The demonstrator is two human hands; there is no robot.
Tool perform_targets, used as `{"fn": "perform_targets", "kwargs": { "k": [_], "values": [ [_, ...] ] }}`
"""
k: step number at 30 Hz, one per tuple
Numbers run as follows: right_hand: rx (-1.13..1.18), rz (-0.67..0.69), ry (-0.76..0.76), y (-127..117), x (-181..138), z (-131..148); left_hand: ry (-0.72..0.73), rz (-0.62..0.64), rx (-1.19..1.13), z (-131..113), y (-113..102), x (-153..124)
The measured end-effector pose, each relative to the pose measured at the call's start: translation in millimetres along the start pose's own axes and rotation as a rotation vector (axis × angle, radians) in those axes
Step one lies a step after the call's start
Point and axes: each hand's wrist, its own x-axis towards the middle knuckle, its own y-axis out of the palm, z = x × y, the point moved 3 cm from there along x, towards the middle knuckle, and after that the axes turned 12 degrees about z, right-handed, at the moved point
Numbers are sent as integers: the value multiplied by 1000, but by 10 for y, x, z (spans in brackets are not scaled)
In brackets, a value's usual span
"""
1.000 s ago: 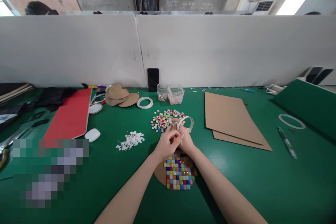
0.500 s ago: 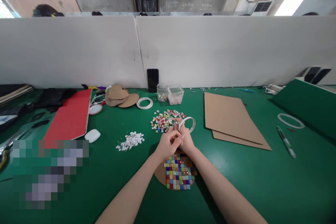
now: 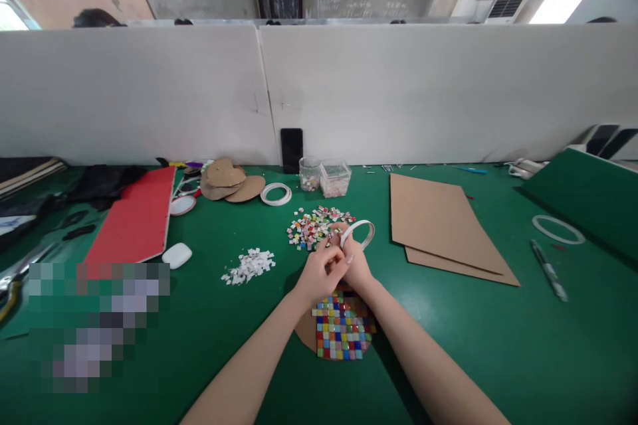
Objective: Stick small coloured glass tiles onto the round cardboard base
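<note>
My right hand [image 3: 357,271] is closed around a thin white roll of tape [image 3: 369,231], which stands up on its edge between the fingers. Close against it, my left hand [image 3: 316,273] has its thumb and fingers pinched together; whatever may be in that pinch is too small to make out. Below both wrists lies a round cardboard disc [image 3: 305,331], partly covered by rows of colourful mosaic tiles [image 3: 341,335]. Its far edge is hidden under my hands. Just beyond my fingers spreads a heap of loose tiles [image 3: 309,227].
White paper scraps [image 3: 250,265] lie to the left. Two clear containers [image 3: 335,179] and a phone [image 3: 292,150] stand at the back. Cardboard sheets [image 3: 438,219] and a pen [image 3: 549,271] are on the right; a red board [image 3: 132,219] and cardboard discs [image 3: 224,179] on the left.
The camera view has shifted slightly. My hands stay together at the tape roll, with only a tiny movement of the fingers.
</note>
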Motion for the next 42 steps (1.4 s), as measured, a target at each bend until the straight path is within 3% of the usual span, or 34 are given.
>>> {"fn": "perform_targets", "kwargs": {
  "k": [6, 10, 13, 17, 22, 25, 34, 42],
  "values": [
    [119, -183, 51, -112, 54, -2, 92, -3, 10, -97, -26, 11],
    [216, -246, 89, -185, 83, -61, -1, -49, -399, -31, -40, 8],
    [280, -236, 111, -185, 89, -61, -38, -166, -709, 54, -100, 17],
    [327, -201, 120, -142, 78, -5, -7, -279, -854, 119, -256, 37],
    [359, -130, 113, -84, 72, 45, 28, -311, -1279, 151, -344, 40],
    [372, -81, 113, -48, 72, 72, 12, -320, -1406, 152, -333, 34],
    [299, 17, 80, -21, 72, 143, 50, -264, -1384, 155, -339, 26],
    [207, -39, 89, -69, 66, 47, 6, -329, -1186, 209, -401, 41]
  ]
}}
